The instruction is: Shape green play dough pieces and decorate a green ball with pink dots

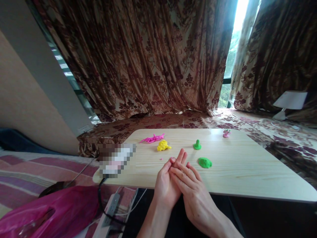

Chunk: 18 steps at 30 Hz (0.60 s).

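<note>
My left hand is palm up at the table's near edge, with its fingers stretched forward. Across its palm and fingers lies my right hand, palm down, fingers extended and nearly flat. Whatever may be between the palms is hidden. Just beyond them sits a lumpy yellow clay piece. A tiny pink clay bit lies left of my fingertips. To the right are a flattened green clay piece and a green clay piece with an upright stub.
Pink clay strands lie at the back left of the wooden table. A small pink and green figure stands at the back right. A blurred-out object is at the left end. Below it are a power strip and pink bag.
</note>
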Each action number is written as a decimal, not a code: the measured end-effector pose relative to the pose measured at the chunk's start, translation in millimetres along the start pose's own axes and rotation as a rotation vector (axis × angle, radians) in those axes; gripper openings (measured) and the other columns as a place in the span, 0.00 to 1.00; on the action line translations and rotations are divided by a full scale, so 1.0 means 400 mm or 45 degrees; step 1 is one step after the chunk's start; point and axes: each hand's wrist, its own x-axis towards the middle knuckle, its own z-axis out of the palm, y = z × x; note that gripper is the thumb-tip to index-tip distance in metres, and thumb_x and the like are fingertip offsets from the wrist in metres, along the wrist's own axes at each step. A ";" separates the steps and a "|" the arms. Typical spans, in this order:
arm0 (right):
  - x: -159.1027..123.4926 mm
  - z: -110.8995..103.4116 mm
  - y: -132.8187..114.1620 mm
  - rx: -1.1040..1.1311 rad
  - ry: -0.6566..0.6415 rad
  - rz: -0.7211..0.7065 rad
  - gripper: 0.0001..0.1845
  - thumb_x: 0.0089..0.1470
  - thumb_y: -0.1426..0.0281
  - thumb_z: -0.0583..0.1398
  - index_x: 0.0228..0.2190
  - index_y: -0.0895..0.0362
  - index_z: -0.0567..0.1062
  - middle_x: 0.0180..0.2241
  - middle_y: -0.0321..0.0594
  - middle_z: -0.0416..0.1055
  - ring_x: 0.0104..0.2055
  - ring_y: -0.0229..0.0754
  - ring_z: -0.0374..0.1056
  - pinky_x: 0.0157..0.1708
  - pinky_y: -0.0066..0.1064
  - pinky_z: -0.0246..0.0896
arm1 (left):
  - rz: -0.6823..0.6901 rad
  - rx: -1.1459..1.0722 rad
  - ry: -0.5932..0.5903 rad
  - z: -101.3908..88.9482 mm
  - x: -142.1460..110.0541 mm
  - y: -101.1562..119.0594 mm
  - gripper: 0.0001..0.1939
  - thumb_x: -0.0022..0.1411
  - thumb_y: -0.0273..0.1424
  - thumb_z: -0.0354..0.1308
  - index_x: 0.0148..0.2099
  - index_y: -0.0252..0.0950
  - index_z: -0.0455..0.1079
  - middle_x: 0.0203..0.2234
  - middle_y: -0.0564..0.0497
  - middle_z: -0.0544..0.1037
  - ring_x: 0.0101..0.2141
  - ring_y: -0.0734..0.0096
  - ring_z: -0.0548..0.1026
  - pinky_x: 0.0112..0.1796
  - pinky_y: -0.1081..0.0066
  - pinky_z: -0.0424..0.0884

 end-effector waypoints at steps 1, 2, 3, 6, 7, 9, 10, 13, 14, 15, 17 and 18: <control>-0.005 0.005 0.001 -0.009 -0.022 -0.009 0.33 0.46 0.79 0.50 0.56 0.56 0.59 0.57 0.41 0.58 0.60 0.49 0.48 0.58 0.49 0.39 | 0.026 -0.034 -0.008 -0.001 0.001 0.004 0.10 0.61 0.30 0.46 0.30 0.36 0.65 0.53 0.47 0.68 0.57 0.61 0.59 0.54 0.57 0.58; -0.010 0.009 0.000 -0.010 -0.042 -0.029 0.34 0.45 0.79 0.50 0.56 0.57 0.58 0.58 0.41 0.57 0.61 0.48 0.48 0.58 0.48 0.40 | 0.050 -0.070 -0.016 -0.003 0.002 0.007 0.10 0.61 0.29 0.45 0.29 0.36 0.65 0.54 0.48 0.67 0.57 0.62 0.58 0.55 0.56 0.57; -0.014 0.011 -0.002 -0.007 -0.064 -0.054 0.34 0.45 0.78 0.50 0.57 0.58 0.58 0.58 0.42 0.56 0.61 0.47 0.48 0.58 0.47 0.41 | 0.061 -0.103 -0.023 -0.004 0.003 0.009 0.11 0.61 0.28 0.45 0.29 0.36 0.64 0.54 0.48 0.66 0.57 0.62 0.58 0.55 0.56 0.56; -0.018 0.009 -0.008 -0.029 -0.138 -0.085 0.35 0.45 0.78 0.50 0.57 0.60 0.57 0.59 0.42 0.53 0.62 0.46 0.45 0.59 0.44 0.42 | 0.043 -0.168 -0.030 -0.010 0.005 0.011 0.11 0.62 0.26 0.43 0.29 0.35 0.63 0.56 0.48 0.64 0.57 0.62 0.57 0.56 0.55 0.53; -0.017 0.007 -0.009 -0.056 -0.155 -0.059 0.35 0.45 0.79 0.49 0.57 0.60 0.56 0.60 0.41 0.52 0.62 0.45 0.44 0.59 0.45 0.41 | 0.030 -0.183 -0.029 -0.011 0.006 0.012 0.12 0.62 0.26 0.43 0.29 0.35 0.63 0.56 0.48 0.63 0.58 0.62 0.57 0.57 0.55 0.52; -0.017 0.001 -0.011 -0.125 -0.162 0.018 0.36 0.45 0.81 0.49 0.58 0.59 0.54 0.61 0.39 0.49 0.63 0.45 0.41 0.60 0.47 0.38 | 0.011 -0.207 -0.026 -0.012 0.007 0.015 0.12 0.63 0.26 0.42 0.29 0.35 0.63 0.56 0.47 0.63 0.58 0.62 0.57 0.57 0.55 0.51; -0.018 -0.001 -0.011 -0.155 -0.167 0.040 0.37 0.45 0.81 0.48 0.58 0.58 0.54 0.61 0.38 0.48 0.63 0.44 0.40 0.60 0.47 0.36 | 0.012 -0.217 -0.027 -0.013 0.007 0.018 0.12 0.63 0.26 0.42 0.29 0.35 0.63 0.56 0.46 0.63 0.58 0.62 0.56 0.57 0.55 0.50; -0.025 -0.002 -0.014 -0.173 -0.225 -0.016 0.37 0.45 0.80 0.49 0.59 0.60 0.52 0.62 0.39 0.44 0.64 0.44 0.37 0.60 0.45 0.37 | 0.047 -0.235 -0.035 -0.014 0.008 0.023 0.13 0.63 0.26 0.41 0.29 0.34 0.63 0.55 0.45 0.64 0.57 0.63 0.57 0.57 0.56 0.51; -0.027 -0.001 -0.015 -0.164 -0.248 -0.047 0.37 0.45 0.79 0.49 0.59 0.61 0.52 0.62 0.40 0.43 0.64 0.44 0.37 0.60 0.44 0.38 | 0.058 -0.238 -0.038 -0.015 0.008 0.022 0.13 0.63 0.26 0.41 0.29 0.34 0.63 0.55 0.45 0.64 0.57 0.63 0.57 0.57 0.57 0.51; -0.028 0.000 -0.016 -0.155 -0.263 -0.068 0.37 0.45 0.78 0.50 0.59 0.62 0.52 0.62 0.40 0.42 0.64 0.44 0.37 0.60 0.43 0.39 | 0.060 -0.240 -0.037 -0.017 0.008 0.020 0.13 0.63 0.26 0.41 0.29 0.34 0.63 0.55 0.45 0.64 0.57 0.63 0.57 0.57 0.57 0.52; -0.028 0.004 -0.015 -0.160 -0.250 -0.043 0.36 0.46 0.78 0.49 0.59 0.61 0.52 0.62 0.39 0.43 0.64 0.44 0.37 0.60 0.43 0.38 | 0.041 -0.246 -0.017 -0.019 0.009 0.013 0.12 0.63 0.25 0.42 0.29 0.34 0.63 0.55 0.45 0.64 0.57 0.63 0.58 0.56 0.57 0.53; -0.028 0.006 -0.013 -0.175 -0.230 -0.004 0.36 0.47 0.79 0.49 0.59 0.60 0.52 0.62 0.38 0.43 0.64 0.44 0.37 0.60 0.44 0.37 | 0.025 -0.250 0.002 -0.021 0.010 0.009 0.12 0.63 0.25 0.42 0.30 0.34 0.64 0.56 0.45 0.64 0.57 0.63 0.58 0.56 0.57 0.54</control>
